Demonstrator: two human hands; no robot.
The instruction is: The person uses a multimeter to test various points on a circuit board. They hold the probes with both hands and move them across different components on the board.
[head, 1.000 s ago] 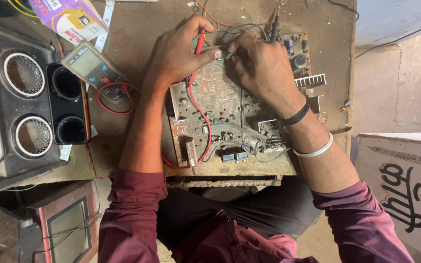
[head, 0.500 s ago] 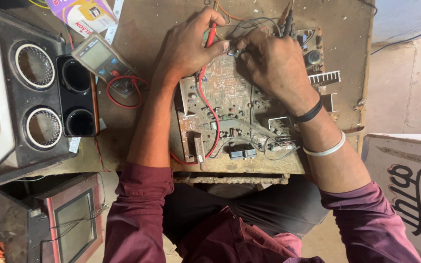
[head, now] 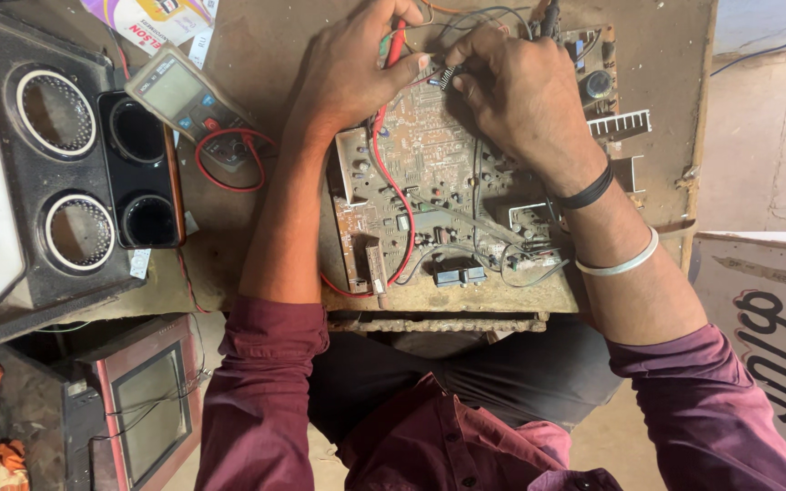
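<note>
One brown workbench (head: 302,55) fills the upper frame. At far left stands one black speaker cabinet (head: 11,209) with two ringed openings; a black panel with two more round openings sits against its right side. One circuit board (head: 438,209) lies at frame centre, at the bench's near edge. One multimeter (head: 184,95) rests at upper left, its red lead looped beside it.

Your two forearms converge from the lower frame toward the top centre, both sleeves pushed up. Your left hand (head: 347,73) is curled shut around one red probe (head: 391,55), the thumb pointing right over the board's upper edge. Your right hand (head: 525,91) is bent knuckles-up, fingers pinched on a small dark component (head: 445,76) at the board's top edge; whether it also holds the black probe cannot be determined. Two bands, one black, one white, circle your right wrist.
</note>
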